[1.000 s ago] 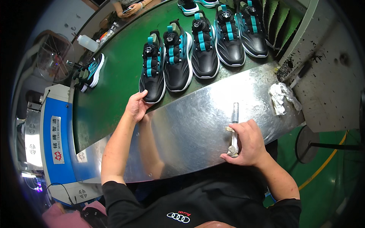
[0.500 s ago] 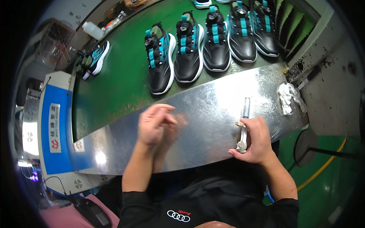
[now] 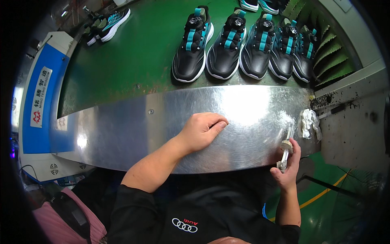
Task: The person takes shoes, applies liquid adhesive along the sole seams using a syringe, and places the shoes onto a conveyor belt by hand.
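Observation:
My left hand [image 3: 204, 131] is over the middle of the shiny metal plate [image 3: 126, 134]. Its fingers are curled in and the thumb presses against them; whether anything is between them is hidden. At the right end of the plate, my right hand [image 3: 290, 162] grips a slim, pale tool [image 3: 287, 147]. The tool has a tube-like front end pointing away from me and a crusted, whitish collar in the middle. Crumpled white material [image 3: 310, 124] lies just right of its tip, apart from it.
Beyond the plate, a row of black and teal sneakers [image 3: 228, 49] stands on a green surface [image 3: 122, 69]. More shoes [image 3: 113, 25] sit at the far left. Green flaps [image 3: 335, 61] hang at the right opening beside a grey wall [image 3: 353, 134]. A blue and white machine housing [image 3: 30, 142] borders the left.
My left hand has moved right, its fingers now curled more tightly. The right hand has shifted right with the tool, closer to the crumpled white material. The whole view has turned slightly.

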### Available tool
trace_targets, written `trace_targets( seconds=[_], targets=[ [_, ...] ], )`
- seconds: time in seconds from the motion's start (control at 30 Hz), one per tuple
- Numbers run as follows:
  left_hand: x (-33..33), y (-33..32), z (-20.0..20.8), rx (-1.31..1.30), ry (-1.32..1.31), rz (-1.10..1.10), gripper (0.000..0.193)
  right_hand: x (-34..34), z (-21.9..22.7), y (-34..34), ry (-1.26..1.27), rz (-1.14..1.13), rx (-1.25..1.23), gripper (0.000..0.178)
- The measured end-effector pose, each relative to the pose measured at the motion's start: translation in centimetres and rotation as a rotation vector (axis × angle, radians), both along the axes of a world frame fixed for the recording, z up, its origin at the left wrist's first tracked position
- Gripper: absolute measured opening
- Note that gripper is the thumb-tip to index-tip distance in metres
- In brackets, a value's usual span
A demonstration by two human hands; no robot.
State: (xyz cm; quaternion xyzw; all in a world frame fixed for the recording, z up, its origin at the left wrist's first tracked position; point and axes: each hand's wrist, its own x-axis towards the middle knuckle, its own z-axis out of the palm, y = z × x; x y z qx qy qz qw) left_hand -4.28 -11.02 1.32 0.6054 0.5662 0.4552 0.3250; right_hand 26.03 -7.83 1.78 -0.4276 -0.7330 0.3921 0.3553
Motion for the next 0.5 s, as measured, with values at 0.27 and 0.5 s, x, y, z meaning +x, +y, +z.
trace_targets(
  seconds=[0.27, 0.5],
  targets=[
    [-0.2, -0.2, 0.1, 0.019, 0.035, -0.051, 0.012, 1.0, 1.6, -0.4, -0.001, -0.013, -0.135, 0.101],
    [-0.3, -0.1, 0.1, 0.031, 0.079, -0.093, 0.01, -0.1, 3.2, -1.6, 0.011, 0.06, -0.112, 0.098]
  ],
)
